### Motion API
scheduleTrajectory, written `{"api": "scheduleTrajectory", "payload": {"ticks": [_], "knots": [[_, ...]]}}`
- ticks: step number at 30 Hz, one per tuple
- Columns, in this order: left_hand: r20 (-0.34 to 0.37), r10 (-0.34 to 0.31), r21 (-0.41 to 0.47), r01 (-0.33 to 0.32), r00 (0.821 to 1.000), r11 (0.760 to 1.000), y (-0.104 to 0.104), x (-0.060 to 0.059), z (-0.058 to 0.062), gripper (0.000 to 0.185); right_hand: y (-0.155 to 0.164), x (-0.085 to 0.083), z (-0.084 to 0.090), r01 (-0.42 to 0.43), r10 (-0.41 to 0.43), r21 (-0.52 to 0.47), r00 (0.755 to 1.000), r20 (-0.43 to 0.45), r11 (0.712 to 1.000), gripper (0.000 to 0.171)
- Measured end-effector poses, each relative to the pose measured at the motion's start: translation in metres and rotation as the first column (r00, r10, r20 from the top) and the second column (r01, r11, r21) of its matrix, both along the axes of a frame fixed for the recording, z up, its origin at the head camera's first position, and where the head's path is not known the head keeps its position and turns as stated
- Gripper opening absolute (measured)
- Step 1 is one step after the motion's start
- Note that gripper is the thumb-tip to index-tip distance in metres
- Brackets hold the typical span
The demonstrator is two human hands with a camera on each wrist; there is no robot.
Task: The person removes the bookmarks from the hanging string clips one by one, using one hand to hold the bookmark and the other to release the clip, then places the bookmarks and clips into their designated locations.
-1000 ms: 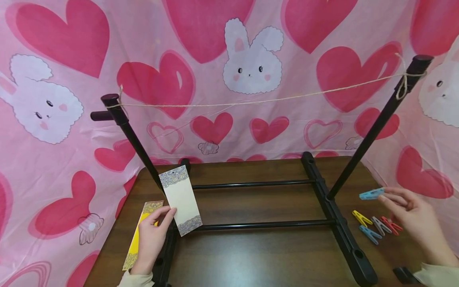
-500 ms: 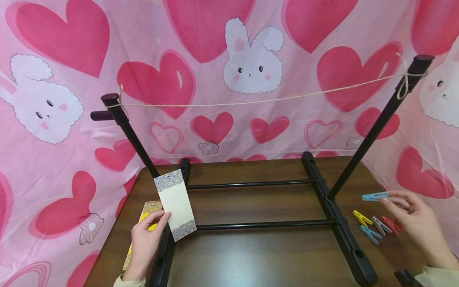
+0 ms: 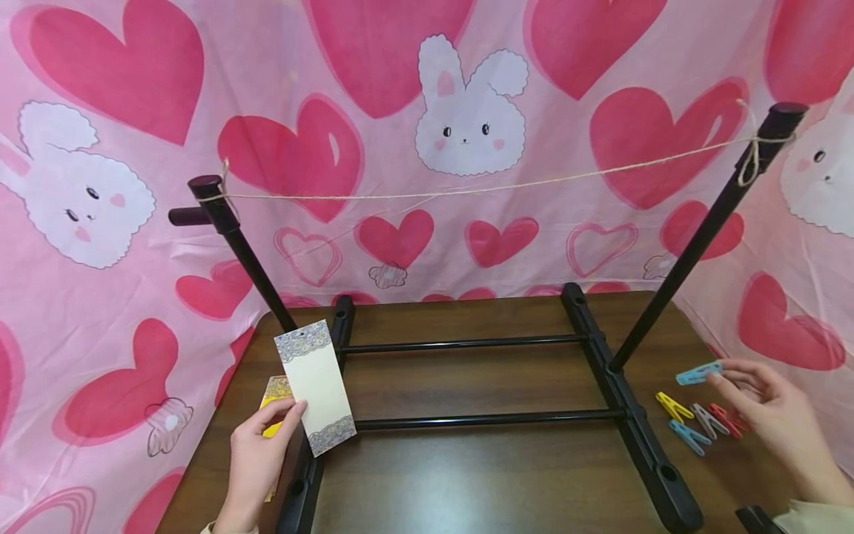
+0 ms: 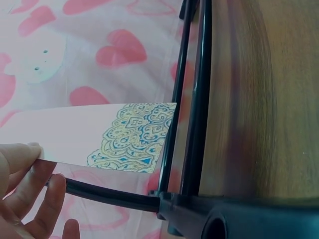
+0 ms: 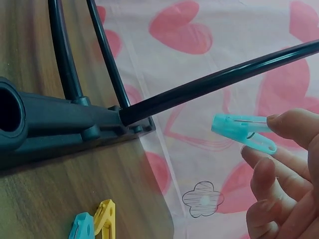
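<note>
My left hand (image 3: 259, 458) pinches the edge of a cream bookmark (image 3: 316, 389) between thumb and fingers. Lace-like patterned bands cross both its ends, and a small hole shows near its top. Behind that hand lies a yellow card (image 3: 275, 411) with a similar patterned end, mostly hidden. On the right, my right hand (image 3: 774, 415) pinches a blue clothespin (image 3: 698, 373) above the table; the right wrist view shows the clothespin (image 5: 239, 130) between thumb and fingers. Below it lie several more clothespins: a yellow one (image 3: 674, 407), a blue one (image 3: 690, 437), a grey one and a red one.
A black frame stands on the wooden table (image 3: 467, 475), with a left post (image 3: 250, 259), a right post (image 3: 700, 248) and low crossbars (image 3: 494, 420). A thin string (image 3: 507, 187) runs between the post tops. Pink heart-and-rabbit cloth (image 3: 394, 74) hangs behind.
My left hand has moved left and slightly down with the cream bookmark, now covering more of the yellow card. My right hand has shifted slightly right and down, turning the blue clothespin a little.
</note>
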State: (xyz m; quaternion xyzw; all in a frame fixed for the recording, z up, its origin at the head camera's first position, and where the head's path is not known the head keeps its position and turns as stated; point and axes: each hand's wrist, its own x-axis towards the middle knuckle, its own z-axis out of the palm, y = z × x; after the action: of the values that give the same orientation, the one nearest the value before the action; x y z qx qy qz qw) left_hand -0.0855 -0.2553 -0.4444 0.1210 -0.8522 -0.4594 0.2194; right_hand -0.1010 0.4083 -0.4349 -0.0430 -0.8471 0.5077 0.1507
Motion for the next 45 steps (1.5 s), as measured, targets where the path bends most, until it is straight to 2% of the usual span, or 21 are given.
{"api": "scheduleTrajectory", "payload": {"ticks": [7,12,16,20,27,34,41,45], "knots": [[0.013,0.02,-0.017,-0.02,1.0,1.0,-0.009,0.003,0.001,0.016,0.001,0.004,-0.001,0.02,-0.024,0.077,0.998,0.051,0.997,0.03],[0.041,0.03,-0.037,-0.028,0.999,0.999,-0.015,0.005,0.002,0.017,0.004,0.004,-0.004,0.016,-0.023,0.086,0.997,0.073,0.996,0.032],[0.068,0.047,-0.054,-0.043,0.997,0.998,-0.018,0.007,0.002,0.018,0.007,0.004,-0.005,-0.004,-0.001,0.082,0.998,0.068,0.997,0.032],[0.063,0.06,-0.067,-0.056,0.996,0.996,-0.021,0.01,0.001,0.016,0.007,0.005,-0.007,-0.026,0.022,0.06,0.997,0.075,0.998,0.032],[0.053,0.09,-0.06,-0.087,0.995,0.994,-0.026,0.014,0.0,0.017,0.008,0.008,-0.01,-0.015,0.008,0.074,0.995,0.098,0.997,0.033],[0.052,0.099,-0.046,-0.096,0.994,0.994,-0.032,0.018,-0.003,0.016,0.011,0.009,-0.017,-0.012,0.007,0.045,0.994,0.108,0.999,0.04],[0.14,0.121,-0.011,-0.121,0.983,0.993,-0.041,0.026,-0.001,0.022,0.013,0.01,-0.023,-0.025,0.024,0.009,0.995,0.092,1.0,0.041],[0.13,0.135,-0.003,-0.136,0.982,0.991,-0.045,0.027,-0.001,0.022,0.015,0.01,-0.026,-0.031,0.032,-0.016,0.996,0.078,0.999,0.042]]}}
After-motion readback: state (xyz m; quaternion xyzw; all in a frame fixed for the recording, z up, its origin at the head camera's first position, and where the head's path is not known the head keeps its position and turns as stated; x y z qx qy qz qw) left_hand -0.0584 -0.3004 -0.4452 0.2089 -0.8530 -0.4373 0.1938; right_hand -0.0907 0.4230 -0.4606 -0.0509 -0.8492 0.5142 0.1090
